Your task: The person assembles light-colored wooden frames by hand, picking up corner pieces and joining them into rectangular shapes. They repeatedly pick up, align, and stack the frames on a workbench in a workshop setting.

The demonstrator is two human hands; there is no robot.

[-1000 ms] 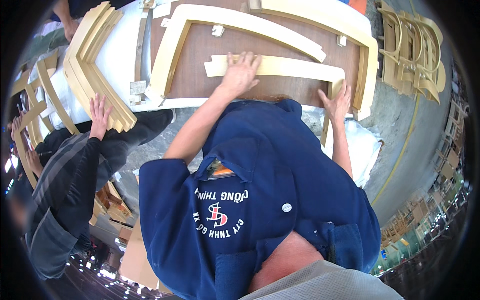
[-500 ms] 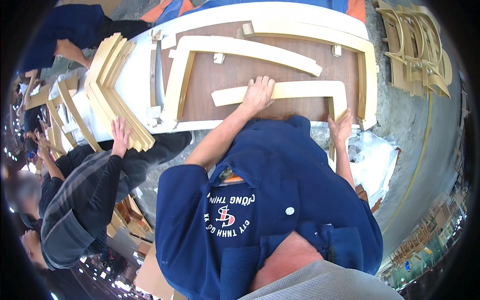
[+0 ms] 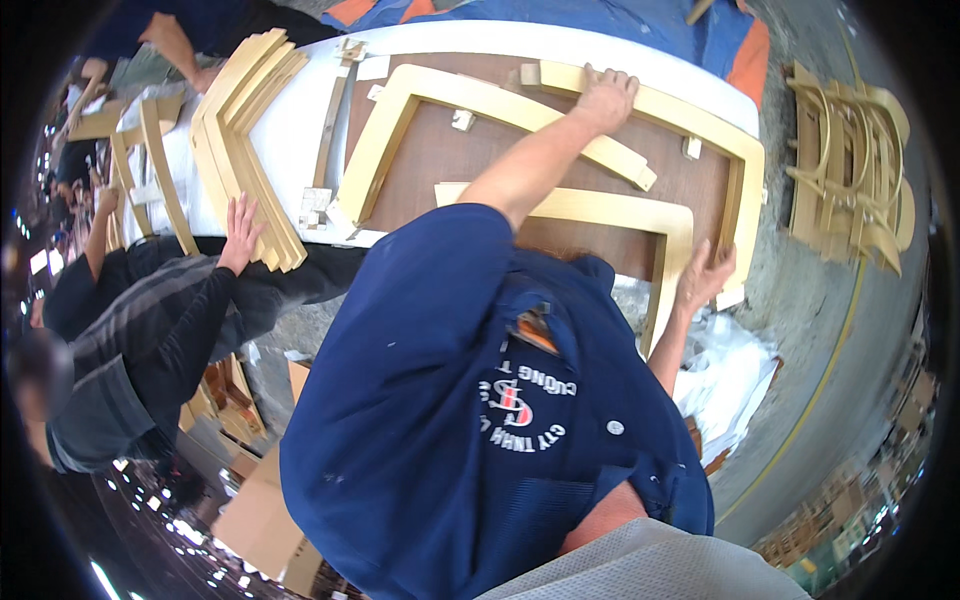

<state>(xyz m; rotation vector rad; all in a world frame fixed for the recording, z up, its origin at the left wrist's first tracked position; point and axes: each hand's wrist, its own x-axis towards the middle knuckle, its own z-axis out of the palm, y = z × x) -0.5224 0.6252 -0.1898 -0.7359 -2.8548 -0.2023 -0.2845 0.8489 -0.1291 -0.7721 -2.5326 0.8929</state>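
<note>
My left hand (image 3: 606, 100) is closed over the far rail of the outer bent wooden frame piece (image 3: 748, 190), fingers curled past its far edge. My right hand (image 3: 704, 278), thumb and fingers apart, rests against the near end of that same piece's right leg. Between my arms lies a smaller bent wooden piece (image 3: 610, 207), its leg reaching toward my body and partly hidden behind my right forearm. Farther left, another angled wooden piece (image 3: 400, 92) lies on the brown board (image 3: 480, 150), its long rail passing under my left forearm.
Small blocks (image 3: 462, 121) stand on the board, which sits on a white-covered table (image 3: 290, 110). At left, a co-worker's hand (image 3: 240, 235) touches stacked angled wooden pieces (image 3: 228, 150). Curved wooden parts (image 3: 850, 160) are on the floor at right, and white plastic sheeting (image 3: 730, 370) lies beside me.
My left hand has left the smaller piece and reached far to the outer piece's rail. My right hand has shifted from the smaller piece's corner to the outer piece's leg. The view has tilted.
</note>
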